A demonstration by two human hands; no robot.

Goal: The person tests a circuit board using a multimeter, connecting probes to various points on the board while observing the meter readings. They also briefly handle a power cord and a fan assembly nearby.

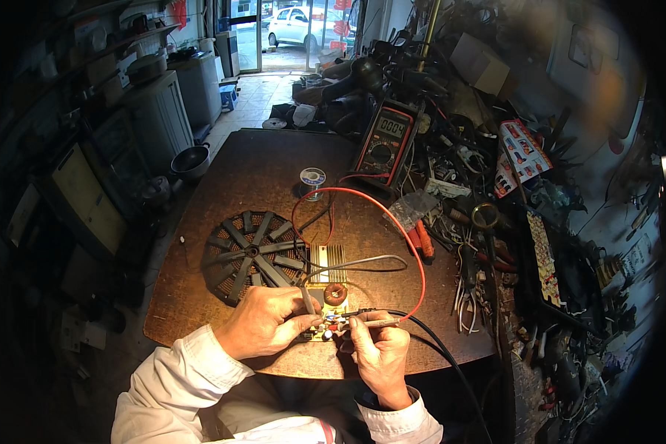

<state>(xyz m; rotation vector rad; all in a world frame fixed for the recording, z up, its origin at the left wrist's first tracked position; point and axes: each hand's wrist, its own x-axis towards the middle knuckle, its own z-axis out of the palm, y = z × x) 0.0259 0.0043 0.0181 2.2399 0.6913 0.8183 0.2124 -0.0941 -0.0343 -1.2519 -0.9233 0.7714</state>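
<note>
My left hand (270, 320) is closed around a slim test probe (308, 300) with a dark lead looping up from it. The other test probe (383, 323), on a red lead (414, 244), is pinched in my right hand (379, 355). Both hands meet over a small circuit board (338, 334), which they partly cover, so I cannot tell exactly where the tips touch. A copper-brown ring coil (335, 294) and a ribbed metal heat sink (327, 259) sit on the board's far part. Left of it lies a round black induction coil (253, 251) with spoke-like bars.
A multimeter (383, 144) with a lit display leans at the table's far right. A solder spool (313, 180) stands on the brown table (222, 170). Orange-handled pliers (424, 238) and tangled parts crowd the right side. A thick black cable (440, 344) runs off the near edge.
</note>
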